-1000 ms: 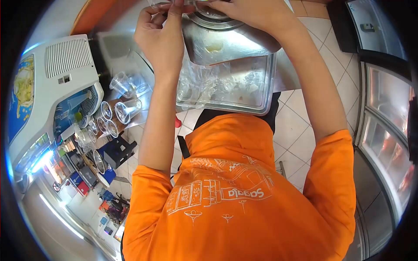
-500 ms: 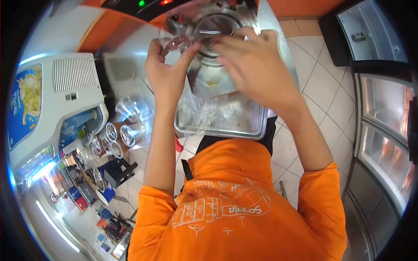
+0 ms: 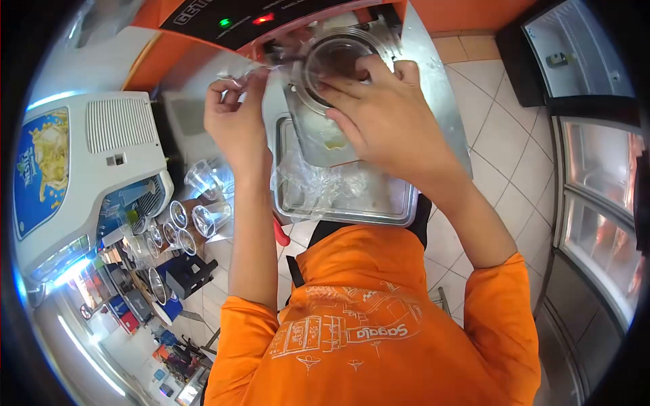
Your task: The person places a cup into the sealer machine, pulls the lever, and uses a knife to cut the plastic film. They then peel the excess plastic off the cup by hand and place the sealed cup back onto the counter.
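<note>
My left hand [image 3: 237, 122] is closed in a pinch on a piece of clear plastic film [image 3: 233, 80], left of a cup sealing machine [image 3: 220, 20] with green and red lights. A round clear cup [image 3: 332, 54] sits in the ring of the machine's metal slide plate [image 3: 318, 132]. Across the cup's right side reaches my right hand [image 3: 399, 122], fingers apart, fingertips on or just above its top; exact contact is hard to see. Below the plate, crumpled clear film [image 3: 318, 183] lies in a metal tray [image 3: 352, 218].
Several clear plastic cups [image 3: 179, 227] stand at the left, near a white drink dispenser [image 3: 122, 128]. A red handle [image 3: 281, 233] shows beside the tray. Glass-door fridges [image 3: 599, 176] line the right side over a tiled floor [image 3: 497, 159].
My left hand has moved left, away from the cup, with the film in its fingers. My right hand stays over the cup, nearly in place. The view has shifted slightly.
</note>
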Tool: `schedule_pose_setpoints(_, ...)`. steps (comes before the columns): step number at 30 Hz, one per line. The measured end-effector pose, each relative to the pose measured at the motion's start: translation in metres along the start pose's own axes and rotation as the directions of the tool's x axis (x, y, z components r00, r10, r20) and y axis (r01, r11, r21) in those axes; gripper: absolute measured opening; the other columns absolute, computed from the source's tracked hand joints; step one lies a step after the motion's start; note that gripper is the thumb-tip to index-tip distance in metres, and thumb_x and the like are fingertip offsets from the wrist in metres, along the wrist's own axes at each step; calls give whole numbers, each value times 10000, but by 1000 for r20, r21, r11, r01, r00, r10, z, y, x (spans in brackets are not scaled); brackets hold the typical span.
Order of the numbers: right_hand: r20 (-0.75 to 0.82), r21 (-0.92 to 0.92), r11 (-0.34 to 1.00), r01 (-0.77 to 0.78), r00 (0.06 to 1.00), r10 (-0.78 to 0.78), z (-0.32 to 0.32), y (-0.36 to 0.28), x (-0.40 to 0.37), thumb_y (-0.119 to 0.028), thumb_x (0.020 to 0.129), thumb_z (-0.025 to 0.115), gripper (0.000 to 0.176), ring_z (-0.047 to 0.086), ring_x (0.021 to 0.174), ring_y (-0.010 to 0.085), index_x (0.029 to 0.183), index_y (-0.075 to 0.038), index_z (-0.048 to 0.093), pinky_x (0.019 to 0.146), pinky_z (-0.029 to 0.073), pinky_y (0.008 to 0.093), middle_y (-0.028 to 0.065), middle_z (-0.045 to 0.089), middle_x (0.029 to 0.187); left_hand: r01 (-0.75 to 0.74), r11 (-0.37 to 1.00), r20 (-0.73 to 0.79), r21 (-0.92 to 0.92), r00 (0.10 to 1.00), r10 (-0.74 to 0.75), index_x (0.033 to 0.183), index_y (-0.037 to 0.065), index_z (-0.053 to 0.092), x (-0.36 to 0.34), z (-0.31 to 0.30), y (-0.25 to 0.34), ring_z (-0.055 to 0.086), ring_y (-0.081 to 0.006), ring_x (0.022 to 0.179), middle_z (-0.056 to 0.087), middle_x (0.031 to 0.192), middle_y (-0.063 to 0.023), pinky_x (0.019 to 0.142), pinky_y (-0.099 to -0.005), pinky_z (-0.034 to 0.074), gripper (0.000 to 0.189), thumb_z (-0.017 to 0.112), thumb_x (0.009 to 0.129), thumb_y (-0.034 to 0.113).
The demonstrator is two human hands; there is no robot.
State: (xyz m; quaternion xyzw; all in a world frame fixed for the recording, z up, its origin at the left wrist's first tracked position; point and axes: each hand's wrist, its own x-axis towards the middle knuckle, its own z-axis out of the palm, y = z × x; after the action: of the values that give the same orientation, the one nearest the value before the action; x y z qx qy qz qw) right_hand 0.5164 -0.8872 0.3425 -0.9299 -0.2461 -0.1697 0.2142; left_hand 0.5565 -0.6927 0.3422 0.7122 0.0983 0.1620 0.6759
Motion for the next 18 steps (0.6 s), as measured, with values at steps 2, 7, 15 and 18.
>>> schedule_pose_setpoints(2, -6, 43, 998, -35, 999, 36, -4, 0, 2, -288, 901, 614, 253, 503, 1109, 183, 1039, -103, 718, 922, 345, 401, -35, 690, 1117, 5, 1000, 52, -26, 999, -3, 905, 50, 511, -5, -5, 7, 637, -141, 884, 679, 923, -100, 801, -241, 475, 273, 764, 813, 3)
schedule_pose_setpoints(7, -167, 181, 963, -198, 959, 228, -37, 14, -12, -99, 847, 647, 120, 604, 907, 250, 949, -80, 709, 842, 400, 378, 58, 687, 988, -266, 868, 316, 418, 939, 136, 1117, 29, 584, -27, -20, 26, 598, -197, 1053, 683, 1013, -80, 938, -337, 435, 454, 828, 744, 113)
schedule_pose_setpoints(15, -57, 513, 647, -564, 730, 681, -38, 19, -81, -69, 935, 578, 130, 562, 762, 129, 980, -10, 684, 694, 426, 265, 59, 668, 883, -304, 791, 321, 532, 936, 144, 1110, 76, 651, -38, -89, 50, 573, -184, 1063, 623, 1248, -58, 806, -293, 420, 282, 683, 831, 82)
schedule_pose_setpoints(18, -22, 491, 661, -568, 750, 661, -31, 19, -76, -83, 946, 577, 137, 558, 748, 121, 985, -9, 685, 677, 426, 260, 49, 663, 863, -251, 854, 384, 456, 921, 65, 1027, 57, 655, -50, -101, 40, 593, -170, 977, 655, 1143, -60, 769, -277, 425, 192, 647, 837, 32)
